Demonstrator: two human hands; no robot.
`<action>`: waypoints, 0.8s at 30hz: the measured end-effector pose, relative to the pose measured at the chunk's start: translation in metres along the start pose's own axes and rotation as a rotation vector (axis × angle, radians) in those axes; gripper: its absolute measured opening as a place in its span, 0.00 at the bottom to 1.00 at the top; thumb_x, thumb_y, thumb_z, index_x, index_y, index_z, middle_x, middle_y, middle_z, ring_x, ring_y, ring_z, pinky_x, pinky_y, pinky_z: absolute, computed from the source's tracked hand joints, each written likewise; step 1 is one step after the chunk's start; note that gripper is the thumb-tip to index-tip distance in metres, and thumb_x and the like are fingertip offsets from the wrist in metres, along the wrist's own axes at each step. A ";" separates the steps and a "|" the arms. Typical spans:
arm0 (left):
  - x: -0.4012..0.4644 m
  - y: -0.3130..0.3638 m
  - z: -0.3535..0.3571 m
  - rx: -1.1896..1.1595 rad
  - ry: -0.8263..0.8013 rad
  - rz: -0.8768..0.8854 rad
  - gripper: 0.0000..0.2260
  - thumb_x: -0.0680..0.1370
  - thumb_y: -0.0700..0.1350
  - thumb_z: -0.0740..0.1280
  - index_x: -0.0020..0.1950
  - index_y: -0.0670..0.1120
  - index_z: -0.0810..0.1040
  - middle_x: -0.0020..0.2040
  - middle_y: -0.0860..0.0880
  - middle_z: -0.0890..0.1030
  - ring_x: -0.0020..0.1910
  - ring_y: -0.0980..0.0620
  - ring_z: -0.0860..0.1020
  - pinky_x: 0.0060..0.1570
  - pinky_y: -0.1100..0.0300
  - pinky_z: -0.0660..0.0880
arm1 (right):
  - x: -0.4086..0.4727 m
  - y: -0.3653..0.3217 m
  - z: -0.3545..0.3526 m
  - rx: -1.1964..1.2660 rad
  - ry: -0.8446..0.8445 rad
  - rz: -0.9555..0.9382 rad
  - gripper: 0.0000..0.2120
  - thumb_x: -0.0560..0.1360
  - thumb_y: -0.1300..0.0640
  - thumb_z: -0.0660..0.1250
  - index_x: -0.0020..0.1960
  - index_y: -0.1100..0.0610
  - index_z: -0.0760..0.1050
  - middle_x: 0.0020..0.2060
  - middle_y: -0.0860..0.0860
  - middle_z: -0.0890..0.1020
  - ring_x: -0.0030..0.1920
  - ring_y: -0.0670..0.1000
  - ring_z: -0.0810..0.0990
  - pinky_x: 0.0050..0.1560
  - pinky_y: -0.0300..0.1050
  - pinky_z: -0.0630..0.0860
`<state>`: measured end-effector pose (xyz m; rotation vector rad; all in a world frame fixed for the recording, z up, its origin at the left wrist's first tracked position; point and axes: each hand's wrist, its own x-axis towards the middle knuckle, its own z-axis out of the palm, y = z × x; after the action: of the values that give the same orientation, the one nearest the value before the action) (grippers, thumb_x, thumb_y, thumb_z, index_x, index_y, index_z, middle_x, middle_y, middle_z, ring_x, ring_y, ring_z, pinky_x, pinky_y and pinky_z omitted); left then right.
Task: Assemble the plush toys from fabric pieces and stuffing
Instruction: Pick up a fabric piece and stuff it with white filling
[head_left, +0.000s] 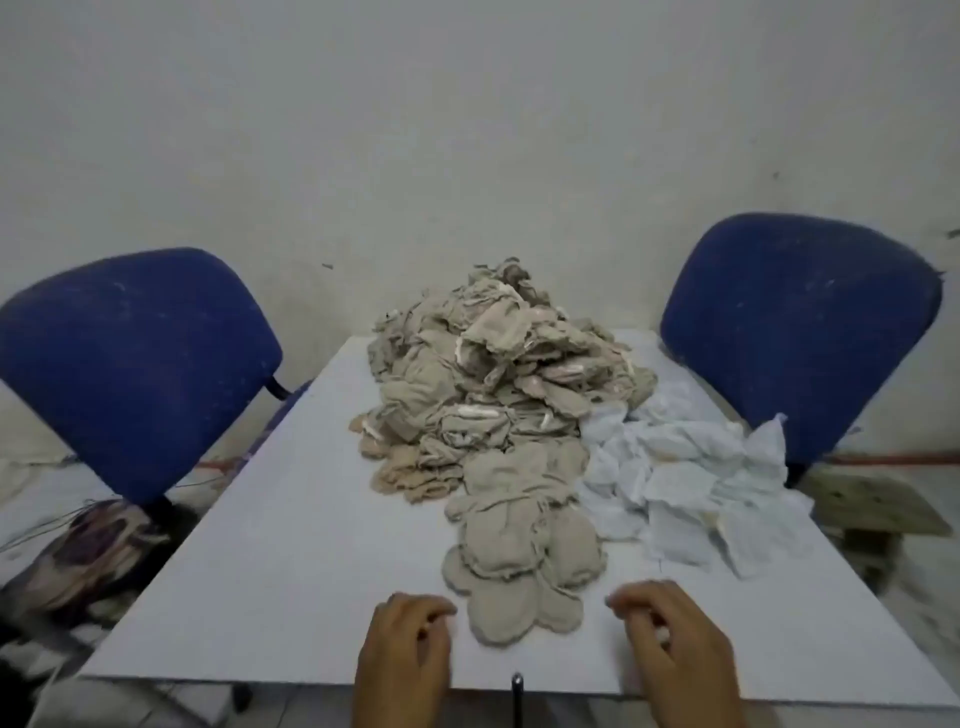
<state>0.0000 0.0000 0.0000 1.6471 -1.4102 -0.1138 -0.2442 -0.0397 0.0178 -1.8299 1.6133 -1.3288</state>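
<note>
A tall heap of beige fabric toy skins (498, 374) fills the far middle of the white table (291, 545). A flat, unstuffed beige bear-shaped skin (519, 551) lies nearest me, its lower end between my hands. White fabric pieces (685, 478) are piled to the right of the beige ones. My left hand (405, 654) rests near the table's front edge, fingers loosely curled, holding nothing, just left of the bear skin. My right hand (675, 649) sits to the skin's right, fingers also loosely curled and empty. No stuffing is visible.
Two blue chair backs stand beyond the table, one at the left (135, 364) and one at the right (800, 332). A patterned bundle (98, 551) lies on the floor at left. A thin dark rod (516, 696) sticks up at the table's front edge.
</note>
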 end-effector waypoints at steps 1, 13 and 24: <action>0.008 0.004 0.010 -0.078 -0.051 -0.067 0.16 0.74 0.33 0.71 0.40 0.56 0.81 0.42 0.60 0.77 0.41 0.60 0.74 0.42 0.74 0.68 | 0.007 -0.009 0.017 0.036 -0.073 -0.001 0.21 0.72 0.71 0.70 0.37 0.44 0.79 0.37 0.44 0.82 0.39 0.44 0.79 0.39 0.35 0.73; 0.060 0.019 0.052 -0.054 -0.431 -0.122 0.24 0.76 0.46 0.67 0.72 0.58 0.69 0.59 0.53 0.69 0.55 0.56 0.72 0.52 0.67 0.69 | 0.061 -0.007 0.067 -0.358 -0.405 -0.258 0.31 0.76 0.58 0.63 0.76 0.40 0.61 0.52 0.47 0.68 0.46 0.48 0.72 0.37 0.45 0.75; 0.090 0.038 0.037 0.054 -0.221 0.223 0.08 0.77 0.51 0.69 0.56 0.55 0.80 0.58 0.57 0.72 0.59 0.56 0.66 0.56 0.53 0.63 | 0.070 -0.028 0.062 -0.133 -0.065 -0.348 0.12 0.75 0.61 0.71 0.58 0.56 0.78 0.59 0.54 0.73 0.58 0.56 0.72 0.55 0.42 0.66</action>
<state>-0.0197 -0.0904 0.0478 1.5452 -1.7691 -0.1328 -0.1843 -0.1148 0.0370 -2.2910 1.4247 -1.3070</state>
